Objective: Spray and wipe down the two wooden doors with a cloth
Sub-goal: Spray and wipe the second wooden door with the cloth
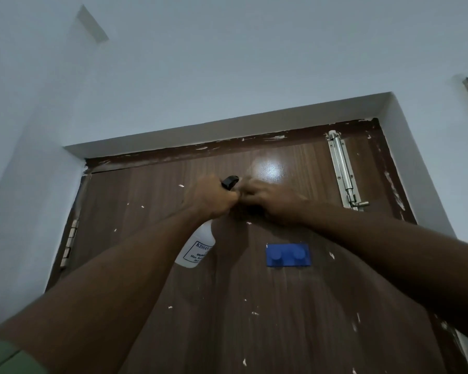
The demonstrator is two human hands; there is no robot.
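Our left hand grips the neck of the white spray bottle, which hangs just left of the blue hook plate on the wooden door. Our right hand presses above the plate; we cannot tell if it holds the cloth. We should spray evenly above the plate, then wipe downward along the grain.

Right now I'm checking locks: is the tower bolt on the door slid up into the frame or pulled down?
Pulled down. The tower bolt has its knob at the lower end, low on the wooden door.
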